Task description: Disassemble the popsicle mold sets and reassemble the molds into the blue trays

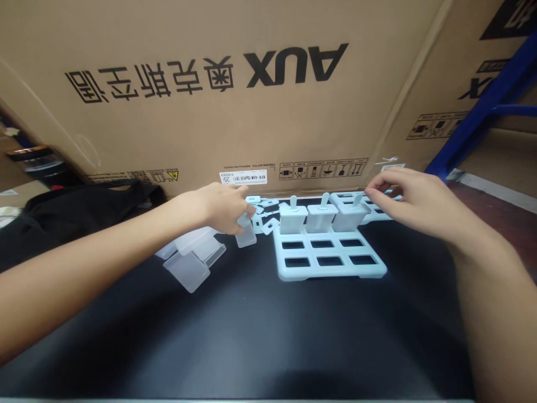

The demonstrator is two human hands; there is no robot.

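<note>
My left hand is at the heap of parts left of the rack, its thumb and fingers closed round the top of a translucent popsicle mould. Several light-blue stick lids lie just beyond its fingertips. A light-blue rack carries a back row of three lidded moulds: left, middle and right. Beside the right one's stick is my right hand, thumb and index tips together, with nothing visible between them. Its other fingers are curled and partly hidden.
More translucent moulds lie loose under my left forearm. A second light-blue rack stands behind the first, partly covered by my right hand. A large cardboard box walls off the back of the black table. Black cloth lies at left.
</note>
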